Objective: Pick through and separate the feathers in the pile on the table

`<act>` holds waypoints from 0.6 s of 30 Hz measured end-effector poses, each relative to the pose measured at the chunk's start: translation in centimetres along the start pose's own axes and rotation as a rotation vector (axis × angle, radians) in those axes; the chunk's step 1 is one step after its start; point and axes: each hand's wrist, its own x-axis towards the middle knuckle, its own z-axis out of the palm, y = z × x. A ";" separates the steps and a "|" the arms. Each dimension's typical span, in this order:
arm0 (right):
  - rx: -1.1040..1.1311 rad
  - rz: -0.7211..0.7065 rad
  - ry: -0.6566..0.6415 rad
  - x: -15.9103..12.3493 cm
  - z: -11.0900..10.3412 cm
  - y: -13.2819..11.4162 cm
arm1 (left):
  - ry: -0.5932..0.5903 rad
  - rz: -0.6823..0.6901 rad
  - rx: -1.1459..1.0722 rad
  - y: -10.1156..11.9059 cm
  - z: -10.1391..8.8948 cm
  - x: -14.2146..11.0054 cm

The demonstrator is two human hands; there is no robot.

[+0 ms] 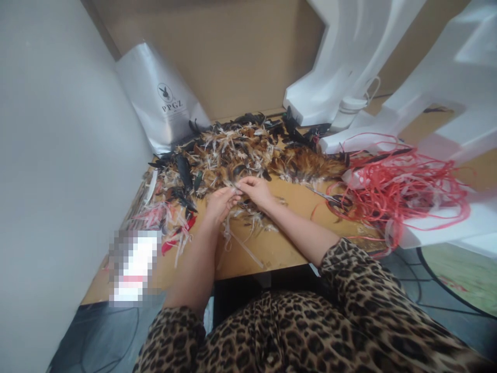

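My left hand (223,203) and my right hand (255,190) meet fingertip to fingertip over the table. Both are closed in a pinch around something small and pale; the fingers hide most of it, and I cannot tell whether it is a feather or a strip. Just beyond the fingertips spreads a pile of brown, white and black feathers (221,147). Loose pale feathers (252,217) and thin white strips (243,246) lie on the table below my hands. To the right of my right hand, a pair of scissors (328,197) rests partly under red strands.
A tangle of red plastic strips (411,186) covers the table's right side. White foam-like pieces (345,46) and a lidded white container (348,111) stand behind. A silver bag (163,103) leans at back left beside a grey panel (58,155). The wooden table (283,243) ends before my body.
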 end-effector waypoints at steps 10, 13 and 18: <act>-0.060 -0.010 -0.076 0.4 -0.6 -0.2 | -0.029 0.124 0.172 0.1 -0.2 -0.2; -0.056 0.035 -0.137 0.6 -1.1 -0.2 | -0.034 0.195 0.292 0.3 -0.2 -0.4; -0.025 0.024 -0.156 0.7 -1.5 -0.2 | -0.020 0.205 0.341 0.6 0.1 -0.6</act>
